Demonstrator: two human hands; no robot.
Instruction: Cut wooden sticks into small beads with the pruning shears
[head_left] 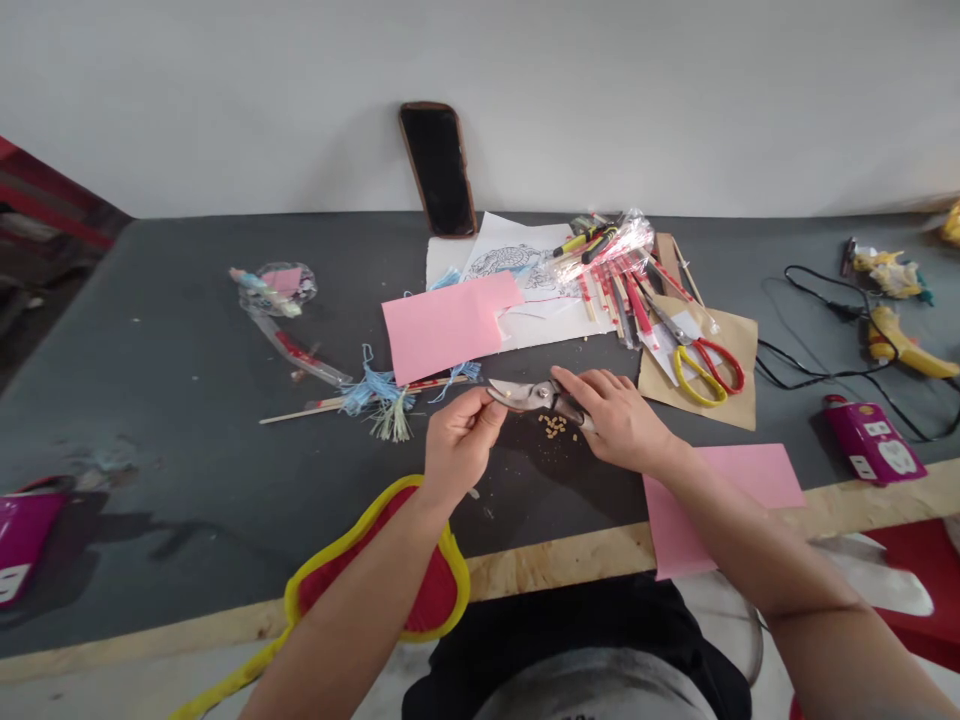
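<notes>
My right hand (619,418) grips the handles of metal pruning shears (525,393) just above the dark grey table (172,400). The blades point left. My left hand (459,440) pinches something small at the blade tips; what it holds is too small to tell. A little heap of tan cut bits (553,427) lies on the table under the shears. A thin wooden stick (360,396) with pale blue tassels (377,388) rests just left of my left hand.
Pink paper (442,325) and a printed drawing (517,262) lie behind the hands. Red-and-yellow scissors (701,365) rest on brown paper at right, by bundled sticks (611,270). A second pink sheet (754,475), glue gun (904,345), cable, phone (439,168) and red-yellow lantern frame (405,560) surround.
</notes>
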